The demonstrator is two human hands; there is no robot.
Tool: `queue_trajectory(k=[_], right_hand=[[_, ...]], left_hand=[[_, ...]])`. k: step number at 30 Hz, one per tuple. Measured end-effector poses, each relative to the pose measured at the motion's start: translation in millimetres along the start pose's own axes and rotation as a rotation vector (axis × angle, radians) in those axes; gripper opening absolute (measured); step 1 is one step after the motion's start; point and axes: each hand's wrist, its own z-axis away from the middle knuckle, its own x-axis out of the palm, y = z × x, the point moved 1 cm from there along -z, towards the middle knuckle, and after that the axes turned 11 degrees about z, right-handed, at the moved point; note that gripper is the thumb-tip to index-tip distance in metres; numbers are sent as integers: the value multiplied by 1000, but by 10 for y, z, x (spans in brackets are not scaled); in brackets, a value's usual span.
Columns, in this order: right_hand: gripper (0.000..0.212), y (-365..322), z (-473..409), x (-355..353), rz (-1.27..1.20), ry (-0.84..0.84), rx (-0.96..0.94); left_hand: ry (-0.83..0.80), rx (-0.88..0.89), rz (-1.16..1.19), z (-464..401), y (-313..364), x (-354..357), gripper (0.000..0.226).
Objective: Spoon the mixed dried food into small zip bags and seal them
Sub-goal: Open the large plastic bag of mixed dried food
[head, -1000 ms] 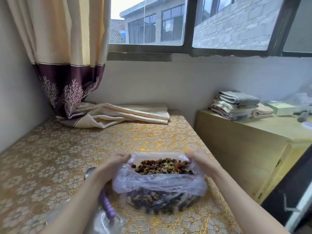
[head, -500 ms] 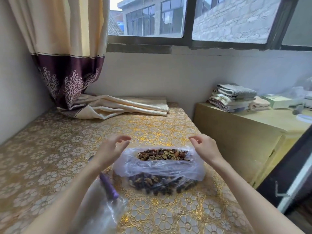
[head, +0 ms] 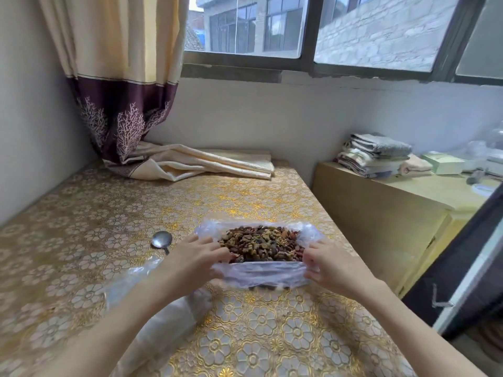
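Bare tabletop (head: 81,213) spreads across the frame's left; a spoon (head: 161,239) at centre-left and the curtain heap (head: 206,164) behind block passage

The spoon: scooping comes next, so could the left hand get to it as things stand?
Probably yes. The spoon lies bare on the tablecloth just beyond the left hand, nothing between them; the hand must first release the plastic bag.

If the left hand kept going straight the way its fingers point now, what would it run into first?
Probably the mixed dried food: the left hand grips the clear bag's left rim, fingers pointing right across its opening. Depth is uncertain.
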Motion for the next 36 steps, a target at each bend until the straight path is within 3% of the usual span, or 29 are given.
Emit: queue_trajectory(k=[3,6,10,13,15,17,19,22,26,28,32,34,36], right_hand=[[38,-144,71,-19,57,298,54],[20,-258,129,0,76,544,138],[30,-308,214,121,-23,365,266],[10,-222,270,158,-260,60,312],[24,-169,275,157,-469,48,345],[37,-97,229,162,-586,127,497],[32,-26,162,206,-636,177,685],[33,21,32,272,-668,135,832],[37,34,-73,326,-584,125,805],[40,86,-77,340,-677,121,873],[25,205,-43,294,-1336,73,1078],[17,219,-45,279,-1434,63,1085],[10,186,-56,277,-1363,113,1063]], left_hand=[[162,-29,-21,56,65,10,36],[220,-112,-92,97,103,81,36],[118,-120,29,201,127,161,35],[64,-266,219,277,66,175,30],[137,-428,379,275,34,183,33],[323,-600,471,218,-2,164,26],[399,-758,440,121,-58,175,28],[267,-931,423,-37,-135,231,44],[186,-995,376,-138,-203,245,24],[232,-1071,585,-133,-291,204,29],[500,-1353,1483,-107,-436,72,24],[517,-1354,1622,-77,-476,35,20],[467,-1294,1518,-55,-451,29,11]])
